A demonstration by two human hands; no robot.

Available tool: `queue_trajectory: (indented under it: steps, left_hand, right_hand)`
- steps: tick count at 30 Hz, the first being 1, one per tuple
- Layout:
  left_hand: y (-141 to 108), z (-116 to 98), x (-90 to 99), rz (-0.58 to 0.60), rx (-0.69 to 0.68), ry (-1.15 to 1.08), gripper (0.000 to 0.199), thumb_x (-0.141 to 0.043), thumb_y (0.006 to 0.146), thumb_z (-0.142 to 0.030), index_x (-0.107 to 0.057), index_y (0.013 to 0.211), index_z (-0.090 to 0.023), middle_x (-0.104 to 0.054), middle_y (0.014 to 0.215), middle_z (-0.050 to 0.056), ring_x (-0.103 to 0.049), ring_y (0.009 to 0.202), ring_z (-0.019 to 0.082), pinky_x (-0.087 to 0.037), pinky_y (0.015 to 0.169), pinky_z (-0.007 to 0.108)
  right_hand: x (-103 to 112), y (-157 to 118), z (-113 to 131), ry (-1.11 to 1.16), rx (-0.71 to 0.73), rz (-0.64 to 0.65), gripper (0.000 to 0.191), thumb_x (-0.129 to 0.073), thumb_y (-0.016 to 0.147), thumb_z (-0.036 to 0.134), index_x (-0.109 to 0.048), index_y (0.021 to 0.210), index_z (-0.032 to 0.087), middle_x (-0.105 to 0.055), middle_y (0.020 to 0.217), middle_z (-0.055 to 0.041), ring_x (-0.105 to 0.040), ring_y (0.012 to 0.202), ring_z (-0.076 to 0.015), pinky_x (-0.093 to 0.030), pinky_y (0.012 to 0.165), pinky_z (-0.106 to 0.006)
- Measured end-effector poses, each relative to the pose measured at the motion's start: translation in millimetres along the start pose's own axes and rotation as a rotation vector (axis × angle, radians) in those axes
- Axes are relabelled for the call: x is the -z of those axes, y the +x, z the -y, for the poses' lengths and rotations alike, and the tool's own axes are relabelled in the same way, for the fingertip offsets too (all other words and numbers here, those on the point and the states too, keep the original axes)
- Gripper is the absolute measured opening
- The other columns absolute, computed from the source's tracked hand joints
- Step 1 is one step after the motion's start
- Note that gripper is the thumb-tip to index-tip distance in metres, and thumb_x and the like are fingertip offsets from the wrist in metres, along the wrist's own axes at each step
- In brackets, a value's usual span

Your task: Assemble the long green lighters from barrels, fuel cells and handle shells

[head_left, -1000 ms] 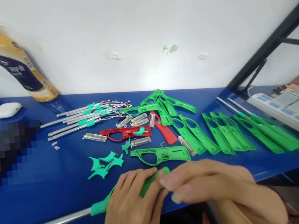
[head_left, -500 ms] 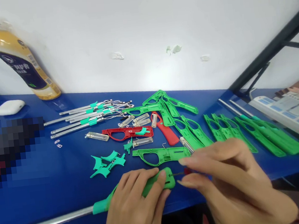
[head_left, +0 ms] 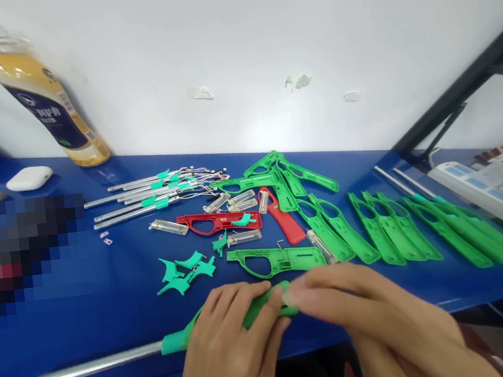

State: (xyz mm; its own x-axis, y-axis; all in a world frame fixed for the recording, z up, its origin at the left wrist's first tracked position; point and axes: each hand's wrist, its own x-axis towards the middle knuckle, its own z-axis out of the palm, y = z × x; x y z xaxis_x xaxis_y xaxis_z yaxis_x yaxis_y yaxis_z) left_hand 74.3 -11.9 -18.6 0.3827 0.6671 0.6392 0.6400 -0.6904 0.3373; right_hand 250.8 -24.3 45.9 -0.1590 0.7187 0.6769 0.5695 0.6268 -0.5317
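My left hand (head_left: 231,340) is wrapped around the green handle of a long-nosed utility lighter (head_left: 103,363). Its silver barrel points left, and much of the handle is covered by my fingers. My right hand (head_left: 362,303) is closed, with its fingertips pressed at the right end of the handle. Blur and the fingers hide whatever they pinch there. Just beyond the hands lies an open green half-shell (head_left: 295,257). Teal triggers (head_left: 187,272) are grouped to the left of it.
Behind are metal barrels with wires (head_left: 123,214), clear fuel tanks (head_left: 168,226) and a red half-shell (head_left: 205,224). More green shells (head_left: 390,228) lie right, near a white power strip (head_left: 470,177). A yellow bottle (head_left: 48,108) and white case (head_left: 30,178) stand back left.
My right hand has moved left onto the handle's end. The thin dark piece with a red part, seen between its fingers before, is now hidden. The view has shifted slightly.
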Motion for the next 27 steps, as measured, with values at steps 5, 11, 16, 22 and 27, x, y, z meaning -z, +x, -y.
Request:
queue_trajectory:
  steps: [5,11,16,22,27]
  left_hand:
    - [-1.0,-0.3,0.9,0.032,0.001,0.012,0.022,-0.057,0.103,-0.019,-0.071,0.12,-0.02,-0.077,0.105,0.005,-0.072,0.093,0.021,-0.058,0.077,0.036]
    - [-1.8,-0.1,0.3,0.03,0.011,-0.005,0.021,-0.057,0.102,-0.018,-0.071,0.117,-0.02,-0.076,0.106,0.004,-0.071,0.092,0.021,-0.057,0.077,0.037]
    - [-4.5,0.5,-0.6,0.07,0.023,-0.014,0.026,-0.062,0.101,-0.019,-0.068,0.126,-0.021,-0.074,0.114,0.003,-0.069,0.101,0.02,-0.057,0.083,0.037]
    - [-7.1,2.1,-1.0,0.071,0.021,-0.009,0.025,-0.062,0.101,-0.019,-0.068,0.125,-0.022,-0.074,0.114,0.003,-0.069,0.101,0.02,-0.057,0.083,0.037]
    - [-3.7,1.0,2.0,0.051,0.014,-0.002,0.023,-0.058,0.102,-0.018,-0.07,0.121,-0.022,-0.076,0.109,0.003,-0.07,0.096,0.02,-0.057,0.079,0.037]
  right_hand:
    - [4.5,-4.9,-5.1,-0.006,-0.003,-0.094,0.032,-0.072,0.094,0.019,-0.073,0.125,0.029,-0.072,0.094,-0.0002,-0.072,0.078,-0.0142,-0.063,0.061,-0.022]
    - [3.8,0.7,-4.8,0.005,0.019,-0.072,0.039,-0.064,0.096,0.007,-0.074,0.127,0.028,-0.076,0.103,0.0008,-0.076,0.085,-0.0134,-0.065,0.071,-0.02]
    - [2.1,0.9,-15.7,-0.041,-0.004,-0.07,0.052,-0.064,0.096,0.009,-0.064,0.143,0.03,-0.074,0.113,-0.0032,-0.076,0.094,-0.0158,-0.066,0.072,-0.024]
    - [5.7,6.2,-15.5,0.044,0.025,-0.159,0.048,-0.073,0.089,0.007,-0.072,0.131,0.03,-0.073,0.094,0.0017,-0.071,0.078,-0.0104,-0.063,0.066,-0.019]
    - [10.5,0.3,-12.9,0.015,0.059,0.132,0.045,-0.055,0.1,0.011,-0.066,0.14,0.028,-0.077,0.113,-0.0013,-0.078,0.091,-0.0149,-0.065,0.07,-0.019]
